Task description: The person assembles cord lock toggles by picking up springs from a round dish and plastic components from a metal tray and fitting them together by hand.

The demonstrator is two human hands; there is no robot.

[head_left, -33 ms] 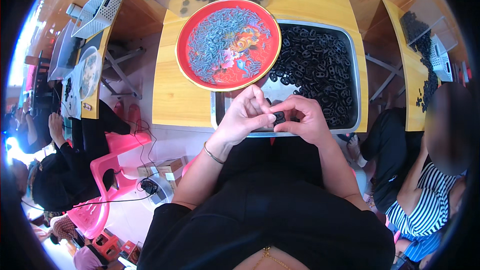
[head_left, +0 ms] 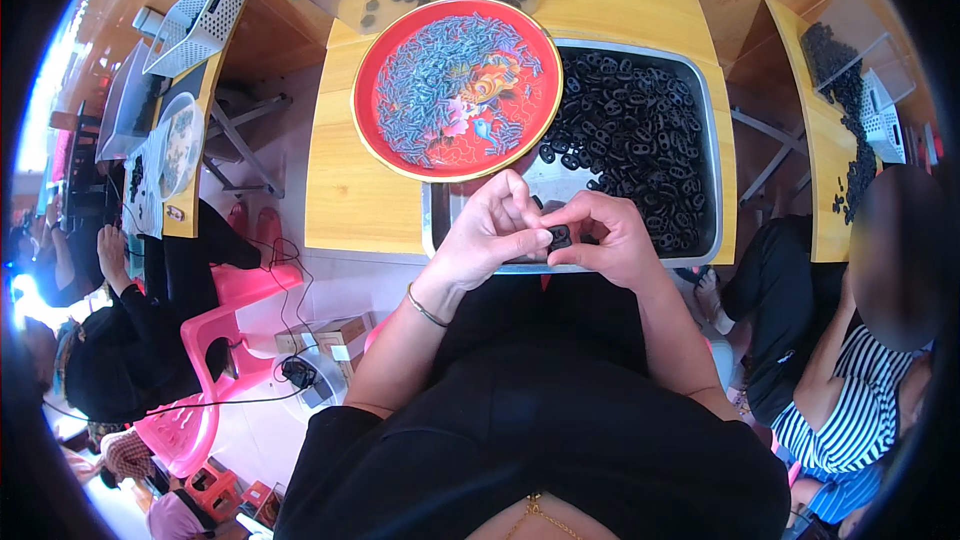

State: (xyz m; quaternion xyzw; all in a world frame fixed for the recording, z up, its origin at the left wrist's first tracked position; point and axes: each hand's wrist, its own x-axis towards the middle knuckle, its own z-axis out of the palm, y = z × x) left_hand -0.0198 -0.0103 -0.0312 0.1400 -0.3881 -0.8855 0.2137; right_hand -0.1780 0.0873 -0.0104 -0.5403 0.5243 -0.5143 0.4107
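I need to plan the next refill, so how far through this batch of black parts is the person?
Done is hard to judge: the red tray holds many small blue-grey pieces. In hand: the left hand and right hand pinch one small black part between them. Left: the metal tray holds a deep heap of black parts, so plenty remains.

Small brown cardboard boxes point(head_left: 335, 333) with white labels on the floor beside the pink chair point(head_left: 215, 340).
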